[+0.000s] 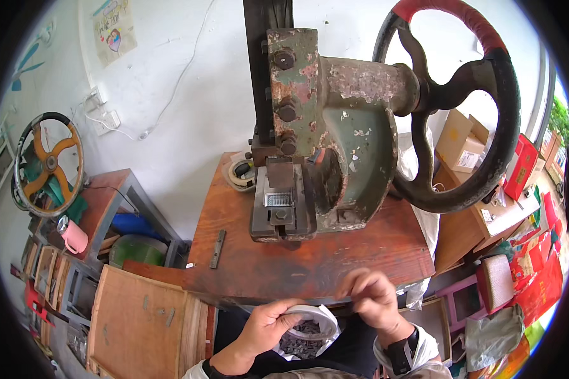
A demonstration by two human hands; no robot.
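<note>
Between my legs at the lower edge sits a white round tub [327, 321] with a white plastic bag around it. Many small dark grey pieces [302, 345] lie inside. My left hand [267, 328] grips the tub's rim at its left side, thumb on top. My right hand [374, 302] hovers to the right of the tub, just before the table's front edge; its fingers are bent and apart, and I see nothing between them. Ahead stands a worn green hand press [360, 145]. A ridged metal plate [279, 200] lies on its bed under the ram.
The press's large black handwheel [509, 120] juts out at the right. A metal strip [217, 249] lies on the reddish wooden table [253, 268]. A wooden board [136, 328] with several small pieces is at my left. Red bags [540, 278] crowd the far right.
</note>
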